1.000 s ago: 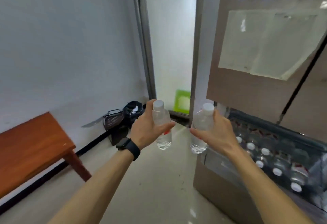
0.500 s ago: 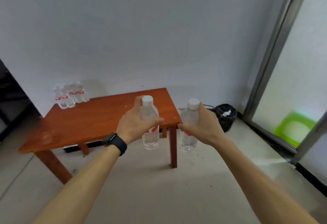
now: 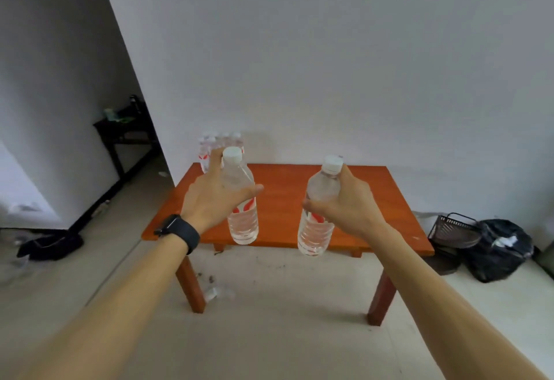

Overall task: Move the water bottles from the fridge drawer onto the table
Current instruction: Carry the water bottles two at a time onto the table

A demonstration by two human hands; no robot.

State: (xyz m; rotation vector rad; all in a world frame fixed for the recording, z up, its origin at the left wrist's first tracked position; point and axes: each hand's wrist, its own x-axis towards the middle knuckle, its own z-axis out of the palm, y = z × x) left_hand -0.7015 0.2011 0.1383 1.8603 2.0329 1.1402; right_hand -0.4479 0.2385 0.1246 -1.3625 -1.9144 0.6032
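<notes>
Aloft, left bottle (image 3: 243,223) and right bottle (image 3: 314,237).

Both bare forearms extend forward from the near edge, roughly parallel. The left hand (image 3: 209,199) grips the left bottle (image 3: 243,225) around its upper body, thumb across the front. The right hand (image 3: 344,207) grips the right bottle (image 3: 314,235) likewise, at about the same height.

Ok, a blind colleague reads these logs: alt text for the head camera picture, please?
A person's left hand holds one water bottle and the right hand a second bottle, both cap up, in front of a wooden table. More bottles stand at its far left corner; a black bag lies on the floor to the right.
</notes>
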